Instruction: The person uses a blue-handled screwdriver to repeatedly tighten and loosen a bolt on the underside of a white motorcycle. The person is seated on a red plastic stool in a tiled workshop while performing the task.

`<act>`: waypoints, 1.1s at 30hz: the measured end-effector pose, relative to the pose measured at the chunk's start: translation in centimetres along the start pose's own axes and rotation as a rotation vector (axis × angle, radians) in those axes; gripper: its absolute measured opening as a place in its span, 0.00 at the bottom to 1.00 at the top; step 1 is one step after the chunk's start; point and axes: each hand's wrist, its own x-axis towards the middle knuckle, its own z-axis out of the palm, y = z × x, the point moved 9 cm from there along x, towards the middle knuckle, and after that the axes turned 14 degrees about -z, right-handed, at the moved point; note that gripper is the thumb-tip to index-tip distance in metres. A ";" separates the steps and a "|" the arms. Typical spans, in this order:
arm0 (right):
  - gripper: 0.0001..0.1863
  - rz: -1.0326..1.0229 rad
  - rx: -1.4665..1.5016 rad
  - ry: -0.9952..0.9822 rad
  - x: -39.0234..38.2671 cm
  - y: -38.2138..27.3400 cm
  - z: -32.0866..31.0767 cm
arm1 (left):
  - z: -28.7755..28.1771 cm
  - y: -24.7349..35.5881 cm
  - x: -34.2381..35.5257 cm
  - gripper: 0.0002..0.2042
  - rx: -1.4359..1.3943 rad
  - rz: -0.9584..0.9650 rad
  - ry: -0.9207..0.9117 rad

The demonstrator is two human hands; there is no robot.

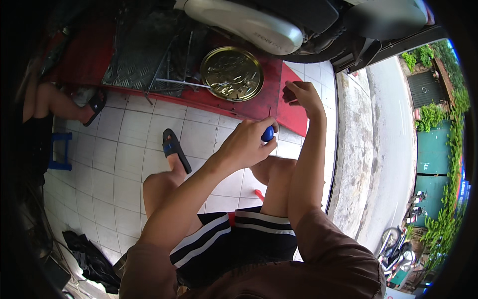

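Your left hand [247,143] is closed around the blue handle of a tool [268,133], its thin shaft pointing toward the red platform [271,74]. Your right hand [306,98], fingers loosely curled, hovers empty near the platform's corner. Beyond, a gold tray [226,61] bears small metal parts [234,91], beside a motorcycle [279,35].

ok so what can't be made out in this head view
All in the head view:
Blue-handled tool: the left hand covers part of the handle; the tip is too fine to tell its shape.
Right hand: curled, shadowed fingers hide whether it holds anything small.
Small metal parts in the gold tray: too small to identify.
Motor scooter: cut off by the top edge.
Other person: partly lost in the dark left rim.
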 end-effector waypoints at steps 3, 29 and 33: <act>0.29 0.049 -0.102 -0.091 -3.6 -4.8 -2.0 | -0.6 3.4 0.3 0.10 -0.013 0.289 0.150; 0.22 -0.561 0.171 0.256 -2.9 -11.5 -4.6 | 2.0 9.1 3.8 0.20 0.226 0.672 0.455; 0.22 -0.533 0.218 0.291 -2.8 -11.0 -5.0 | 1.9 9.4 3.9 0.20 0.248 0.672 0.429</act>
